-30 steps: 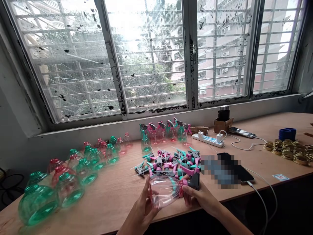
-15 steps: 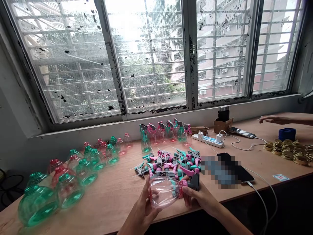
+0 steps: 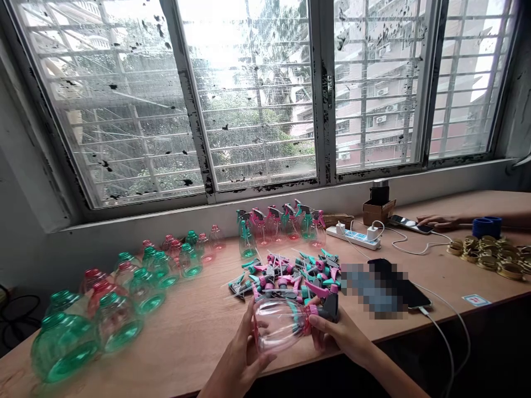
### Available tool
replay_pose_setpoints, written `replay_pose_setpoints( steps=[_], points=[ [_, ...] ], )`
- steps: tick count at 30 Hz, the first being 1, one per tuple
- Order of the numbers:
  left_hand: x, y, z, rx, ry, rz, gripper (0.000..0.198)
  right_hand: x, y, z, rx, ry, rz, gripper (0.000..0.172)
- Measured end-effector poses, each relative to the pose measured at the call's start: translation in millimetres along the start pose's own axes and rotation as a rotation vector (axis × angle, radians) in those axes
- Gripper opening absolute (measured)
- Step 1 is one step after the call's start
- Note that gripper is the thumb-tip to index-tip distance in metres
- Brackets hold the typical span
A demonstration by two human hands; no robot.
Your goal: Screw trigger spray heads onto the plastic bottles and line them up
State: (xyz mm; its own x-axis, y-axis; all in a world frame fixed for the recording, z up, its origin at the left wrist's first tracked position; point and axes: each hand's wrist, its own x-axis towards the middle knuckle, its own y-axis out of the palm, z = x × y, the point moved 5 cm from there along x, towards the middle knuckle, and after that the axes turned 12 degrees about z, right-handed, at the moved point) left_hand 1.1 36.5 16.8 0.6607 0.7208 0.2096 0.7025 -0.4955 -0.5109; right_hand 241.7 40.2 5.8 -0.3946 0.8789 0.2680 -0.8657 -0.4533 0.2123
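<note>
A clear pink spray bottle [image 3: 276, 326] lies on its side in the air over the front edge of the table, its neck to the right. My left hand [image 3: 244, 342] is wrapped round its base end. At the neck, the fingers of my right hand [image 3: 332, 331] close on the pink collar of the grey and pink spray head [image 3: 327, 301], which sits on the bottle. Just behind is a heap of loose pink, teal and grey spray heads [image 3: 286, 271] with thin tubes.
Green and pink bottles without heads [image 3: 151, 290] stand at the left. Several bottles with heads [image 3: 277, 226] line the sill. A power strip [image 3: 352, 237], a phone [image 3: 398, 282], gold rings [image 3: 489, 257] and a blue roll [image 3: 486, 226] lie right. Another person's hand [image 3: 440, 221] touches a second phone [image 3: 410, 224].
The other person's hand has come down onto the far phone, whose screen now shows a bright spot. My hands and the spray bottle look almost unmoved.
</note>
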Motion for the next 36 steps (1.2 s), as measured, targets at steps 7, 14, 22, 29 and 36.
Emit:
replay_pose_setpoints(
  steps=[7,14,22,29,36],
  points=[
    [-2.0,0.2,-7.2,0.018,-0.021,-0.020,0.096,1.0,-3.4,-4.0,-0.005,0.000,-0.007,0.046],
    [-1.1,0.2,-0.5,-0.036,-0.009,0.009,0.097,1.1,-5.8,-6.7,-0.013,-0.007,-0.012,0.044],
    [-0.3,0.2,5.8,-0.015,0.003,-0.020,0.097,0.3,-2.9,-1.5,-0.011,0.008,-0.037,0.046],
    [0.2,1.3,2.5,-0.017,0.011,-0.011,0.102,0.5,-3.1,-1.9,-0.005,-0.009,0.008,0.042],
    [-0.3,-0.7,-9.5,0.024,-0.011,0.005,0.097,0.9,-7.4,-9.2,0.011,0.038,-0.007,0.045]
  ],
)
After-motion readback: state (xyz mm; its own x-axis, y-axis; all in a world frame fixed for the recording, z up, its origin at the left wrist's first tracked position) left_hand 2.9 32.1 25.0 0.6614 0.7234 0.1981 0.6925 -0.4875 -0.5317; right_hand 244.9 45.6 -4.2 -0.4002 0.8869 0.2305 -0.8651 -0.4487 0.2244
